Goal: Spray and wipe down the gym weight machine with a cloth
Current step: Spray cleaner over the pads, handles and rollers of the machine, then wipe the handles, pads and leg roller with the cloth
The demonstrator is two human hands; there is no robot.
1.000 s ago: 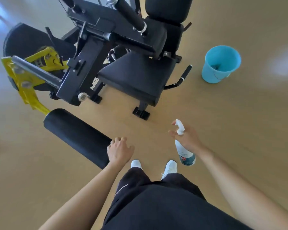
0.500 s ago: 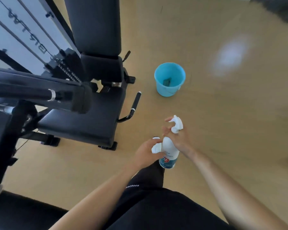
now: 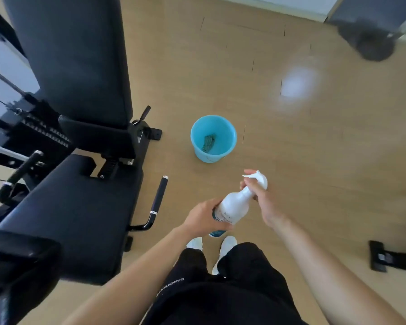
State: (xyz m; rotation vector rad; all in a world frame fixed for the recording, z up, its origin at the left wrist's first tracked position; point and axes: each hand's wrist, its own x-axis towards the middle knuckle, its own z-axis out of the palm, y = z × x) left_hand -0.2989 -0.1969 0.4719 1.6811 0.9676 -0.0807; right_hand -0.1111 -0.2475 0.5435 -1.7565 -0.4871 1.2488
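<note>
Black shorts [image 3: 220, 292] and two white shoes [image 3: 226, 245] fill the bottom edge, with both bare forearms reaching forward over them. The left hand [image 3: 203, 219] is wrapped around the lower body of a bottle [image 3: 234, 206], with its fingers curled under the label. The right hand [image 3: 264, 202] closes round the narrow neck just below the trigger head, wrist bent inward. Held by both hands, the bottle is tilted, its base toward the shoes and its head up and away. It is smooth white plastic with a teal band at the bottom.

Left of the hands stands the machine [image 3: 117, 141]. Its seat [image 3: 75, 212] is a flat, padded black slab with a slight sheen. A dark, tube-shaped handle [image 3: 158, 198] with silver rings at both ends rises beside the seat's right edge.

Beyond the bottle a round, light-blue plastic bucket [image 3: 226, 134] sits on the tan wood-look floor [image 3: 314, 160], near the machine's foot but apart from it. A crumpled grey-green cloth [image 3: 208, 143] lies in its bottom. The tall padded backrest [image 3: 80, 55] rises at upper left, and the plates of a weight stack [image 3: 40, 132] show blurred behind it. A pale glare spot lies on the floor farther off.
</note>
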